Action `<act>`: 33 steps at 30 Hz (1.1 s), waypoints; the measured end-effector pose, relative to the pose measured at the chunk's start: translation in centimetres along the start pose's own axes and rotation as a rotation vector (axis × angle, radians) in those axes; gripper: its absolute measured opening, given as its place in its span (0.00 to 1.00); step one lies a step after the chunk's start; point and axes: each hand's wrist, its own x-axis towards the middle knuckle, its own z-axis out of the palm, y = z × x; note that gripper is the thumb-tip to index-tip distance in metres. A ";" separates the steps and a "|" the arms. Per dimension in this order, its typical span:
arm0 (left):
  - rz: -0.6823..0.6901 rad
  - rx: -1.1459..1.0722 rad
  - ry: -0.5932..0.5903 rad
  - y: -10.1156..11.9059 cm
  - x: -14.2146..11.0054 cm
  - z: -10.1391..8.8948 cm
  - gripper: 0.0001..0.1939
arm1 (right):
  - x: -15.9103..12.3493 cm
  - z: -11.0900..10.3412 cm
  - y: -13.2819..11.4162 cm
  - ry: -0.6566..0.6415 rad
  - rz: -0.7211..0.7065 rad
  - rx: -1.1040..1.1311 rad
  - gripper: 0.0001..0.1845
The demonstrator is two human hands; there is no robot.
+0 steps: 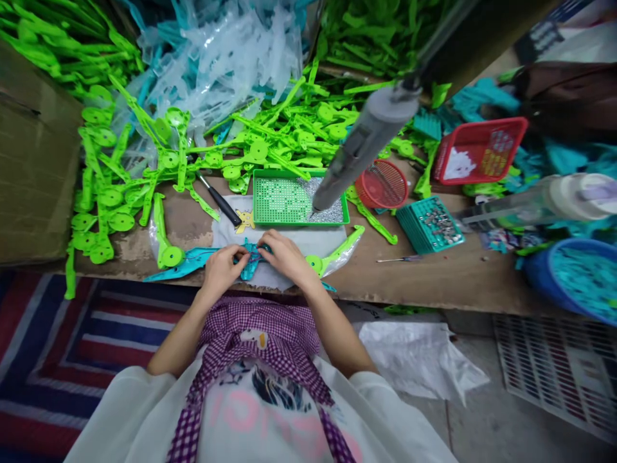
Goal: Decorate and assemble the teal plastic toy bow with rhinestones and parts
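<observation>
Both hands are working at the near edge of the bench (434, 283). The left hand (222, 265) and right hand (285, 254) are pinching a teal plastic part (250, 260) between curled fingers, pressing it flat on the white sheet (289, 241) for support. The green tray (289, 200) of screws is sitting just beyond, within easy reach, and the hanging screwdriver (361, 151) is dangling over it.

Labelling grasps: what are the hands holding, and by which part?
Both the left hand and right hand grip one teal plastic part at its middle, fingers pressed on it from either side on the white sheet.
</observation>
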 end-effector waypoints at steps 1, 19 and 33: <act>0.003 0.001 0.001 0.0 0.0 0.0 0.07 | 0.0 0.1 0.0 -0.002 -0.006 -0.054 0.08; -0.073 -0.041 -0.069 0.5 0.6 -0.6 0.06 | -1.1 1.1 0.5 0.158 -0.104 0.262 0.06; 0.130 0.005 -0.236 0.5 2.6 -2.3 0.06 | -3.8 2.2 -1.0 0.380 0.019 0.122 0.11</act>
